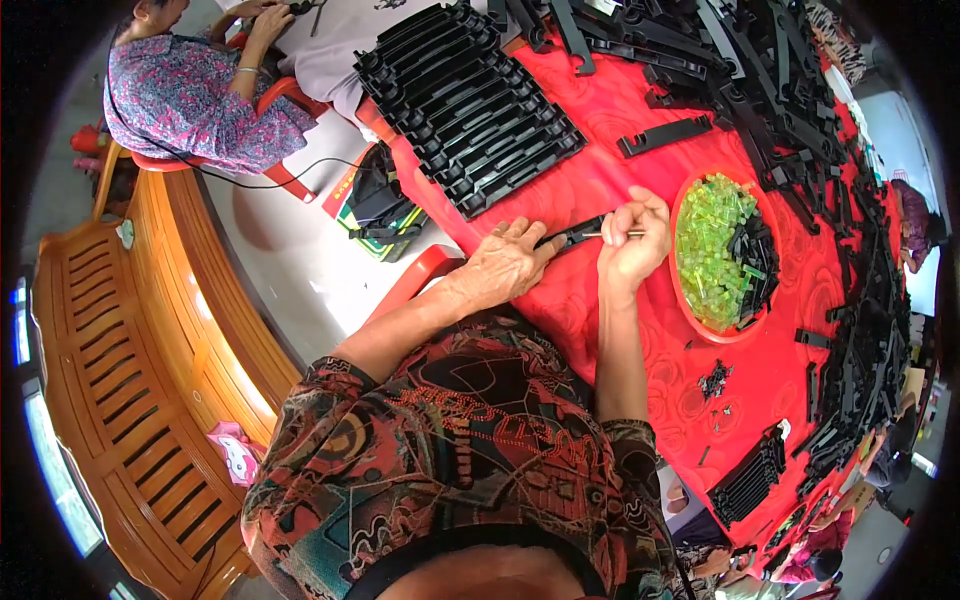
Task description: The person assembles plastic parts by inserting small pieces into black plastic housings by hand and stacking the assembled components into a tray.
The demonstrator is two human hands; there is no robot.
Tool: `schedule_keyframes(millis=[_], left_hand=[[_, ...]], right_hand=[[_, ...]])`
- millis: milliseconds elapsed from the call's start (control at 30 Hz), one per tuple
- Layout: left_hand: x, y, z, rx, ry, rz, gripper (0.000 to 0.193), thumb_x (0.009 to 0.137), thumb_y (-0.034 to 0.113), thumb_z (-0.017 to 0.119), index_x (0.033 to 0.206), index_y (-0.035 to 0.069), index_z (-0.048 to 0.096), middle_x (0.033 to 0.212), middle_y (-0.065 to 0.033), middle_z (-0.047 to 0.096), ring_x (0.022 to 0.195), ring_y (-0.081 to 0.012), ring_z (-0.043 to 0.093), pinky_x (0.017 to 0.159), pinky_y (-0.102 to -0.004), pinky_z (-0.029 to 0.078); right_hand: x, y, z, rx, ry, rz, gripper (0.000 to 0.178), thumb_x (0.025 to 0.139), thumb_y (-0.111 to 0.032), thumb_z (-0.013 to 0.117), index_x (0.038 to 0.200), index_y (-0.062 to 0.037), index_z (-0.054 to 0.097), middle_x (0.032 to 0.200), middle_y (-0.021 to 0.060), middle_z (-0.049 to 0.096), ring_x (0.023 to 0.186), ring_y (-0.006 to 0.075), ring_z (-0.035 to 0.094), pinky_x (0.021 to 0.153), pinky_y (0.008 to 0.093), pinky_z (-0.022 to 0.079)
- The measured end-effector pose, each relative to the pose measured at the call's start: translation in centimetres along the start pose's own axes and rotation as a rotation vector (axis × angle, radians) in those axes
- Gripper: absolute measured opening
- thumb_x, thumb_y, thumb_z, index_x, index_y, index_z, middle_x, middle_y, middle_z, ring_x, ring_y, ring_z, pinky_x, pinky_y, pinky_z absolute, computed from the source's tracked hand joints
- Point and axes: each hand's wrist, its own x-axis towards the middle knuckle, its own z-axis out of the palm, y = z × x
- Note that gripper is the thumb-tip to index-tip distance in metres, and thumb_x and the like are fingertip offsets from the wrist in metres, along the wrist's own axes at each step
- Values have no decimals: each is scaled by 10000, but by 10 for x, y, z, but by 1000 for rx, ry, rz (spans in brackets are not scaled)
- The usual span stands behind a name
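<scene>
A narrow black plastic strip (577, 235) lies on the red-clothed table in front of me. My left hand (503, 263) holds its left end down, fingers pressed together over it. At the strip's other end, my right hand (634, 245) is closed around a thin metal rod-like tool (594, 234); its tip meets the strip, and most of its length is hidden by my fingers. Just right of that hand stands an orange-red bowl (684, 318) with translucent yellow-green pieces (712, 245) and small black pieces (755, 262) in it.
Beyond my left hand lies a neat row of black strips (470, 110). Loose black strips (690, 55) pile up along the far and right sides. Tiny dark parts (715, 380) are scattered below the bowl. Another person (190, 90) sits at far left, near a wooden bench (130, 380).
</scene>
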Motion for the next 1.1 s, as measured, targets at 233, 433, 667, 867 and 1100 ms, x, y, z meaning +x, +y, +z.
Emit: schedule_keyframes(millis=[233, 433, 667, 867, 1100], left_hand=[[3, 1, -2, 10, 6, 7, 501, 739, 143, 629, 1232, 75, 562, 894, -104, 518, 829, -267, 560, 680, -353, 495], [3, 1, -3, 2, -18, -6, 514, 736, 142, 634, 1241, 83, 554, 914, -111, 517, 832, -273, 567, 673, -352, 500], [2, 1, -2, -4, -16, -14, 509, 735, 135, 631, 1235, 84, 557, 905, -112, 508, 834, -277, 564, 684, -368, 502], [4, 1, -5, -23, -53, -7, 478, 751, 140, 605, 1215, 36, 564, 902, -128, 525, 833, -274, 555, 712, -363, 496], [4, 0, -1, -51, -10, -4, 503, 730, 131, 629, 1223, 62, 563, 888, -117, 488, 825, -278, 559, 676, -373, 500]], right_hand=[[10, 13, 5, -48, 47, 110, 238, 809, -64, 365, 917, 43, 548, 499, 18, 370, 364, 86, 264, 341, 233, 250], [11, 13, 5, -43, 45, 145, 226, 806, -77, 379, 892, 42, 551, 498, 15, 377, 369, 86, 279, 341, 228, 256], [10, 15, 9, -69, 78, 145, 219, 807, -78, 385, 867, 43, 557, 489, 22, 393, 356, 88, 288, 335, 228, 258], [11, 18, 12, -176, 90, 138, 231, 802, -77, 377, 829, 39, 575, 489, 16, 400, 355, 85, 308, 332, 227, 254], [11, 19, 20, -298, 104, 109, 246, 808, -88, 371, 811, 37, 583, 473, 10, 402, 351, 84, 325, 332, 232, 262]])
